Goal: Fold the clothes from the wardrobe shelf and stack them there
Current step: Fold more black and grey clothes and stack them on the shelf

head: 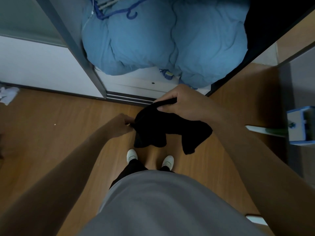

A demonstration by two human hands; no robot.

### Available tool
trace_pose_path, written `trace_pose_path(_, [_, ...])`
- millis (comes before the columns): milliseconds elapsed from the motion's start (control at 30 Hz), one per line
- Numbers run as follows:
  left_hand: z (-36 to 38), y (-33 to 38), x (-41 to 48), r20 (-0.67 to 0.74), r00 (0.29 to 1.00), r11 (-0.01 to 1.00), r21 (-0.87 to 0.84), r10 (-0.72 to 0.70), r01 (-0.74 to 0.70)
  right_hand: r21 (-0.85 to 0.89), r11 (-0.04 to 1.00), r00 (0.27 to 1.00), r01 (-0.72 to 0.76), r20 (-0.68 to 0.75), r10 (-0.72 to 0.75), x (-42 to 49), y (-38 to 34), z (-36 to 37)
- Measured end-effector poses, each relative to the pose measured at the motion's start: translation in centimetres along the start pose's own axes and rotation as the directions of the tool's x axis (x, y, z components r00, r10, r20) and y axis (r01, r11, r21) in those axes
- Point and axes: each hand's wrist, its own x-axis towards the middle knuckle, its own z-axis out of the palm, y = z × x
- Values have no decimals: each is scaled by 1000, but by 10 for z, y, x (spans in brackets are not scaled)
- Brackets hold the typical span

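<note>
Black garment [163, 130] held mid-air before the wardrobe [136, 83]: right hand [182, 104], grip clenched on its upper edge, left hand [121, 124] pinching one side, probably to spread it for folding

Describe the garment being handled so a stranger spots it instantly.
Find the big blue duvet filling the wardrobe. In front of it, above the wooden floor, the right hand and left hand hold a crumpled black garment. It alone is hand-held, dangling above the white shoes.

Black garment [163, 128], crumpled, hanging unfolded, above wooden floor [68, 120]
</note>
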Motion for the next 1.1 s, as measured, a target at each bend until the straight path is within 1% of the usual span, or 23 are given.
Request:
trace_pose_path(100, [14,0,-4,21,1000,997,-74,-7,8,61,998,1000,7,22,-8,-1,1,-6])
trace_pose_path(167, [22,-1,0,-25,999,995,-96,-30,27,98,995,1000,-4,23,2,-1,2,-8])
trace_pose_path(233, [22,-3,5,-157,980,988,-112,-123,105,114,993,998,-30,53,24,-3,5,-10])
trace_pose_path(300, [14,-9,8,-352,908,969,-181,-226,171,106,991,991,-83,118,71,-5,11,-14])
trace_pose_path(333, [6,-9,8,-424,867,955,-242,-262,170,95,990,985,-107,149,92,-6,13,-16])
trace_pose_path(367, [-2,-8,8,-459,837,934,-321,-297,156,88,989,979,-119,176,102,-7,14,-17])
trace_pose_path(400, [-11,-6,10,-467,823,910,-392,-324,136,96,988,975,-119,197,99,-7,15,-17])
trace_pose_path(533, [-43,16,25,-436,788,802,-586,-434,118,221,974,973,-53,232,0,-6,8,-15])
trace_pose_path(567, [-50,28,29,-421,791,783,-612,-444,113,247,968,972,-36,233,-24,-5,3,-17])
trace_pose_path(700, [-75,71,36,-373,824,772,-625,-428,118,256,966,970,41,220,-100,0,-18,-31])
trace_pose_path(800, [-88,93,41,-335,872,765,-640,-357,68,270,958,977,97,156,-143,8,-33,-39])
trace_pose_path(833, [-90,98,40,-311,890,741,-671,-333,43,288,952,980,107,132,-150,11,-37,-42])
trace_pose_path(933, [-97,111,37,-232,926,608,-794,-297,-4,336,935,989,114,49,-139,23,-50,-49])
trace_pose_path(1000, [-102,119,36,-203,946,599,-801,-254,-11,367,925,995,102,-17,-103,31,-56,-55])
trace_pose_path(1033, [-104,122,35,-193,952,621,-784,-238,-4,389,917,996,93,-40,-83,34,-59,-59])
trace_pose_path(1100, [-105,123,32,-177,952,649,-761,-251,29,439,895,996,84,-68,-60,40,-62,-66])
